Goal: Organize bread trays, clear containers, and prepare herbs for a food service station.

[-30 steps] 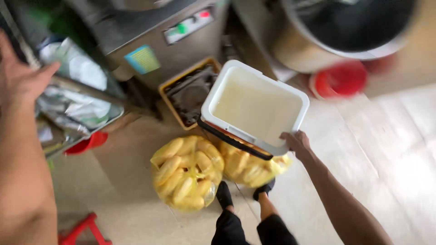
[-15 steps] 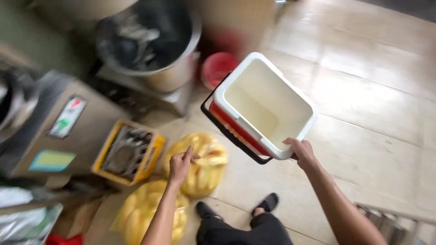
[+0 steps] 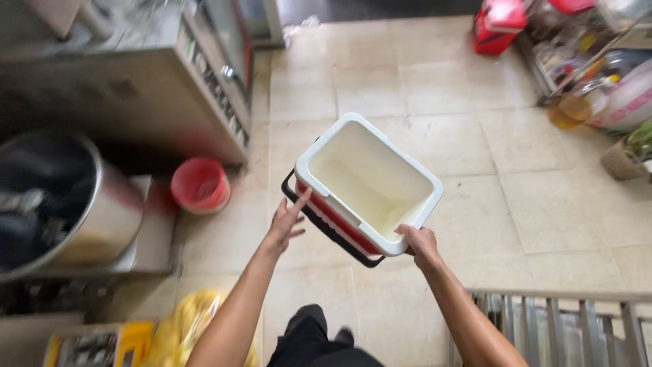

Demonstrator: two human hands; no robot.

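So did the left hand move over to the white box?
Yes. The left hand has gone from over the yellow bag up to the near rim of the white cooler box, now touching it. The right hand grips the other corner.

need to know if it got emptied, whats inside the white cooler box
The white cooler box shows only bare cream walls and floor, nothing in it. The near inner wall below the rim is hidden. The right hand grips its rim; the left hand reaches its side.
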